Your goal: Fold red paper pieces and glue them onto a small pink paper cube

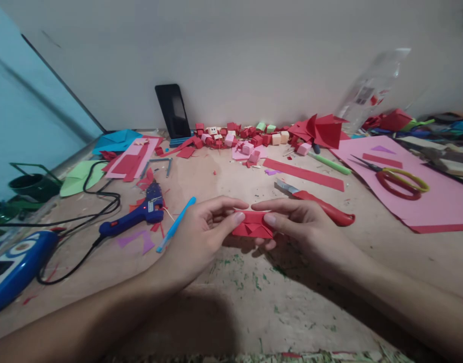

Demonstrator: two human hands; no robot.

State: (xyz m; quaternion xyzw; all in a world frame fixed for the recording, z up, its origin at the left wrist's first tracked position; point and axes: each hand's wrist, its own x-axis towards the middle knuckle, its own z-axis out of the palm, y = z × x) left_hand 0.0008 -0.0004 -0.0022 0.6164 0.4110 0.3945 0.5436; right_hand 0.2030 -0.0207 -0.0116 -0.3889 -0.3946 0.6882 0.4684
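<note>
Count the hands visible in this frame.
2: the left hand holds the left end of the folded red paper, the right hand its right end. No other hand shows.

- Both the left hand and the right hand pinch a folded red paper above the surface, thumbs on its near face.
- A blue pen lies just beside the left hand; farther toward the left edge rests a blue glue gun with a black cord.
- A red-handled cutting tool lies just beyond the right hand, a long red strip behind it.
- Small paper cubes cluster along the far edge, beside a black phone leaning on the wall.
- Toward the right edge, scissors lie on a pink sheet.
</note>
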